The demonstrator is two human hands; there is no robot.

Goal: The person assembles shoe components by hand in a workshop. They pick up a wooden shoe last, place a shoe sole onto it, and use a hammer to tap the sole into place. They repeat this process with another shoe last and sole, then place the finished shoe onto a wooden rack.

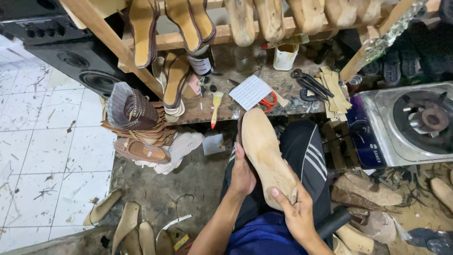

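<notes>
A pale wooden shoe last (264, 153) rests sole-up on my knee, in black trousers with white stripes (309, 151), toe pointing away from me. My left hand (242, 174) cups its left side, fingers pressed flat along the edge. My right hand (293, 208) grips the heel end from below, thumb lying across the wood. Both hands are closed on the last.
A low wooden workbench (292, 89) ahead holds a paintbrush (215, 107), red-handled scissors (269, 101), black pliers (309, 82), a notepad (250, 91) and a white cup (285, 56). Sandal soles (175, 80) and lasts hang on a rack above. A gas stove (410, 123) stands right. Shoe parts (141, 151) litter the floor.
</notes>
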